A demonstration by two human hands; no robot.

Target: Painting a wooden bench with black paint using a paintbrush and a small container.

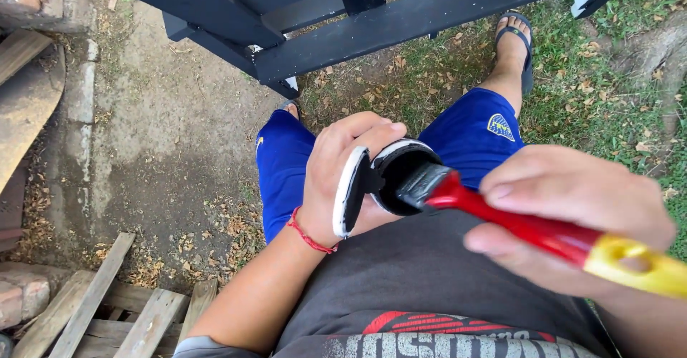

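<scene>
The left hand (342,179) wraps around a small paint can (402,175) of black paint, its lid (351,192) tipped open beside the thumb. The right hand (572,218) grips a red-and-yellow paintbrush (529,228) — bristles dipped at the can's mouth. Beyond both hands stands a black-painted wooden frame (358,21).

left arm: bare forearm runs up from lower left, wrist bent inward
left hand (336,179): fingers curled shut round what it holds, thumb side up, at lap height
right hand (572,207): comes in from right edge, fingers wrapped on top, thumb underneath, pinched closed
hands: near, not touching
</scene>
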